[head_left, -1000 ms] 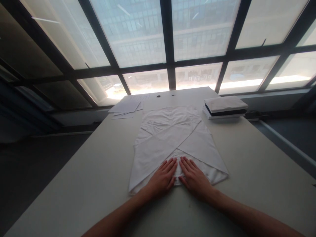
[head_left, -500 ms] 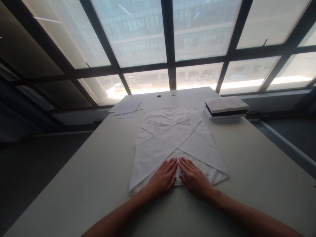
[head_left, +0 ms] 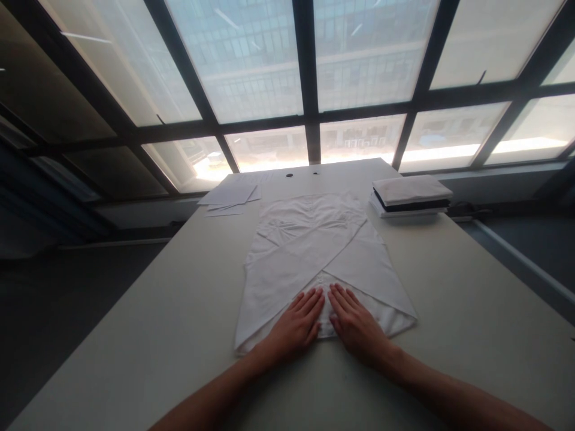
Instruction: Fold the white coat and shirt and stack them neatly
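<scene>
A white garment (head_left: 309, 245) lies flat on the white table, its two sleeves crossed over the body. My left hand (head_left: 299, 320) rests palm down on the garment's near part, fingers stretched out, left of the middle line. On the other side of that line, my right hand (head_left: 354, 320) lies flat too, its fingers extended on the cloth. A narrow gap separates the fingertips of the two hands. Neither hand grips anything.
Sheets of paper (head_left: 231, 195) lie at the far left of the table (head_left: 179, 299). Folded white and black cloths (head_left: 411, 193) are stacked at the far right. Large windows with dark frames stand behind the table.
My right hand has moved slightly to the right, which widens the gap between the hands. The left hand has hardly moved, and the garment lies as before.
</scene>
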Demonstrator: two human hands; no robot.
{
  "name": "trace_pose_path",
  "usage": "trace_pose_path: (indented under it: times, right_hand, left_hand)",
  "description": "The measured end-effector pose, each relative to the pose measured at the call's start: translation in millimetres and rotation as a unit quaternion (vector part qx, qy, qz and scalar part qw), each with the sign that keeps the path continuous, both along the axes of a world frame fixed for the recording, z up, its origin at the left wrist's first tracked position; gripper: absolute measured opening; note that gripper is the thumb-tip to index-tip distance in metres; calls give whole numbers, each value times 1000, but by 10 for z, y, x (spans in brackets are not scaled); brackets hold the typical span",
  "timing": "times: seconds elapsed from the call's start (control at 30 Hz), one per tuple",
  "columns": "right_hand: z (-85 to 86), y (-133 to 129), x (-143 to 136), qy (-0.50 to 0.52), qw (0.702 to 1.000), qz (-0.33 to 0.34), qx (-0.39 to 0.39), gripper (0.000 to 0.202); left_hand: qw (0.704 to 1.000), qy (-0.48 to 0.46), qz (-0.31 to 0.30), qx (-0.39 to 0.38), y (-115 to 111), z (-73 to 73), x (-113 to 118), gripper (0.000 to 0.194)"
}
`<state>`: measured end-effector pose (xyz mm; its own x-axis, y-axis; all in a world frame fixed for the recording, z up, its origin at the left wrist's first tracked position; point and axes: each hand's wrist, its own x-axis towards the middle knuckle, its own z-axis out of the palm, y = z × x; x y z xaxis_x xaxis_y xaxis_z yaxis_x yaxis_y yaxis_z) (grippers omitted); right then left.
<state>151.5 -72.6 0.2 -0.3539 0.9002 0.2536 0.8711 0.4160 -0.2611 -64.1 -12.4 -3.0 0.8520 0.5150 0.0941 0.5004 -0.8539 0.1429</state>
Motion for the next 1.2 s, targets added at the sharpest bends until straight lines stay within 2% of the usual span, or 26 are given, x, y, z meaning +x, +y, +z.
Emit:
trace_pose_path:
  times: [0.07, 0.13, 0.27, 0.43, 0.7, 0.87, 0.93, 1.07, 1.2]
  right_hand:
    - [52, -18, -20, -3, 999, 53, -11, 58]
    - [61, -31, -35, -11, 997, 71, -33, 64]
    - [-2, -37, -33, -31, 997, 38, -66, 75]
    - [-65, -32, 0, -39, 997, 16, -60, 78]
    - [-180, 8, 69, -26, 999, -10, -46, 76]
    - [-123, 6, 50, -28, 998, -36, -52, 69]
    - [-73, -8, 31, -22, 998, -30, -44, 65]
    - [-1, -41, 0, 11, 999, 26, -16, 61]
    - [-41, -48, -1, 19, 999, 35, -21, 66]
  left_hand:
    - [1000, -3, 1, 3, -9, 11, 6, 67]
    - [1000, -6, 3, 5, -14, 14, 11, 69]
    - [1000, 0, 5, 9, -15, 9, 15, 69]
    - [1000, 6, 8, 6, -13, 22, 15, 67]
    - [1000, 7, 9, -2, 0, -4, 1, 64]
    - [1000, 6, 9, -2, -4, -1, -4, 63]
    - [1000, 2, 6, 0, -13, 20, -1, 62]
    - [1000, -1, 1, 2, -26, 62, 3, 59]
    - [1000, -1, -3, 3, -16, 44, -8, 60]
